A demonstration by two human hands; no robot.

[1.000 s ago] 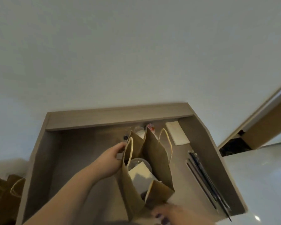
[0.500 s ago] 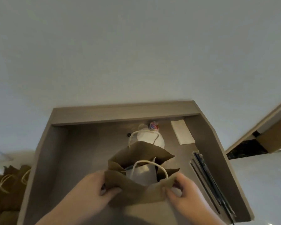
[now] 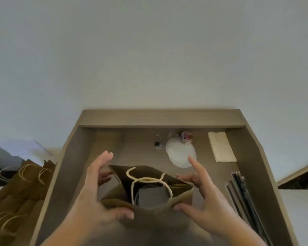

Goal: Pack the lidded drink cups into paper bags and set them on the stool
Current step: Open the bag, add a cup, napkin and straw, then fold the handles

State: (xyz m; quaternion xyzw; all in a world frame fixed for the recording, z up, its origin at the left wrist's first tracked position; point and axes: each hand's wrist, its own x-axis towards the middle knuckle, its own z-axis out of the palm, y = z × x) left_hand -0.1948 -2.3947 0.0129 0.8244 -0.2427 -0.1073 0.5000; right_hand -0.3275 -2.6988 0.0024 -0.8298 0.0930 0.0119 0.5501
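Paper bag [image 3: 149, 217] at the near middle of the desk [image 3: 160, 118], what seems a lidded cup [image 3: 150, 197] inside it; left hand [image 3: 94, 197] holding its left side, right hand [image 3: 204, 197] its right; lid stack [image 3: 178, 151] behind, napkin [image 3: 220, 146] far right, straws [image 3: 242, 192] along the right edge, spare bags [image 3: 25, 183] off the left

On the wooden counter [image 3: 160, 118] — a folded napkin [image 3: 221, 149]; dark straws [image 3: 242, 196] nearer, right.
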